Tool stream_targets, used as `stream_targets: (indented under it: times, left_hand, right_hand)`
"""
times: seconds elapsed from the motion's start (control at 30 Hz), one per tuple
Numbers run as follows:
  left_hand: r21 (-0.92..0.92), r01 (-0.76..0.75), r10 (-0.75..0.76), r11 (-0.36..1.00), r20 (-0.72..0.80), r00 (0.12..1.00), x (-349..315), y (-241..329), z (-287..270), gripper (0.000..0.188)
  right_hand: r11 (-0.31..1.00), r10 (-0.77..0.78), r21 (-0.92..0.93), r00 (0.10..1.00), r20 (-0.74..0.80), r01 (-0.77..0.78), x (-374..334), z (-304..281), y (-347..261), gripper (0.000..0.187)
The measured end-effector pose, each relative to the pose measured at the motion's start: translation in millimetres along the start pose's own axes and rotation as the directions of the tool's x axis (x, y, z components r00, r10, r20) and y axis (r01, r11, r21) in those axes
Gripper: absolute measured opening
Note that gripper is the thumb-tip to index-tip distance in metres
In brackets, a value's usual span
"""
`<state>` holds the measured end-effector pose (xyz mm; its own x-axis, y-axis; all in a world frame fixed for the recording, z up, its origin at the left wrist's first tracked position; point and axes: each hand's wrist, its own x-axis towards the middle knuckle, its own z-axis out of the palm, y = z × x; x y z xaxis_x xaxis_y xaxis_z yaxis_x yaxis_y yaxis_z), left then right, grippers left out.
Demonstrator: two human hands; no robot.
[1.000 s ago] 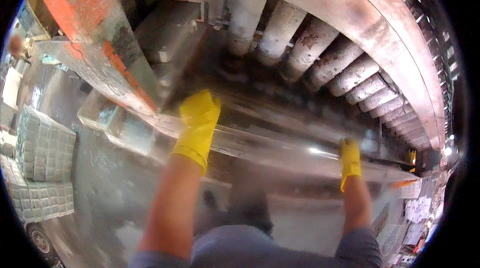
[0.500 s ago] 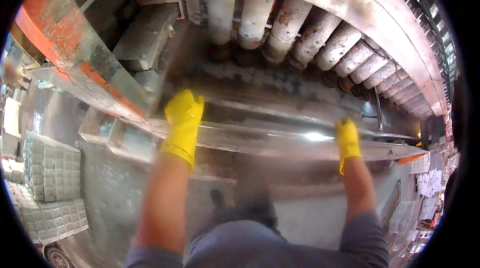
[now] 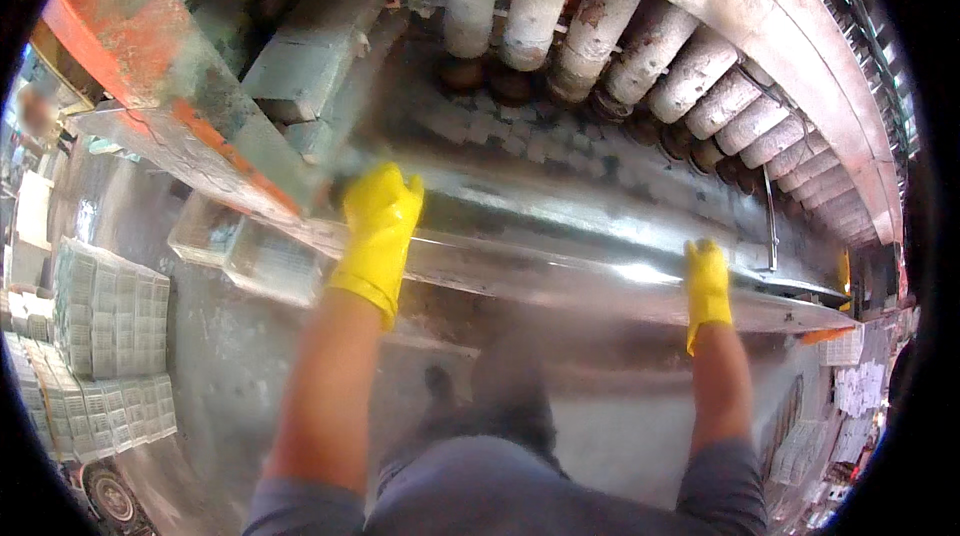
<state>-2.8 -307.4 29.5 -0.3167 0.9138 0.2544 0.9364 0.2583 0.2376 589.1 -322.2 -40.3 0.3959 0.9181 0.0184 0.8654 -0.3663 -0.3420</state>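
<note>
My left hand (image 3: 383,213), in a yellow rubber glove, is closed at the left part of a long, wet metal panel (image 3: 560,204). Farther along its right part, my right hand (image 3: 708,276) is closed too, in a matching glove. The panel runs crosswise in front of me, and its far edge lines up with both fists. My fingertips are hidden behind the gloves. Nearer to me runs a long metal ledge (image 3: 520,274), with a bright glare beside the right glove.
Beyond the panel stands a row of thick, rusty pipes (image 3: 590,31) under a pale curved beam (image 3: 780,11). An orange-and-grey metal frame (image 3: 150,46) rises at the left. Stacked plastic crates (image 3: 115,316) and a wheel (image 3: 112,496) are at the lower left. More crates (image 3: 800,451) stand at the right.
The panel shows a broader shiny face between my hands than before. Both fists stay closed at it. The whole view has shifted slightly, with the pipes higher and farther right.
</note>
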Motion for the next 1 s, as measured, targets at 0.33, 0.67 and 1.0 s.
stream_targets:
  times: [0.33, 0.67, 1.0]
  left_hand:
    - [0.004, -0.014, 0.014, 1.0, 0.007, 1.0, -20, -19, -7, 0.046]
    - [0.017, -0.007, 0.007, 1.0, 0.037, 0.999, -48, -26, -13, 0.048]
    - [0.006, 0.021, -0.021, 1.0, 0.051, 0.998, -64, -30, -20, 0.05]
  right_hand:
    - [0.981, 0.136, 0.139, 0.991, 0.011, -0.136, -38, -6, -28, 0.05]
    - [0.996, 0.086, -0.017, 0.995, -0.045, -0.086, -68, -4, -16, 0.051]
    - [0.974, 0.186, 0.125, 0.982, 0.019, -0.187, -91, -6, -19, 0.051]
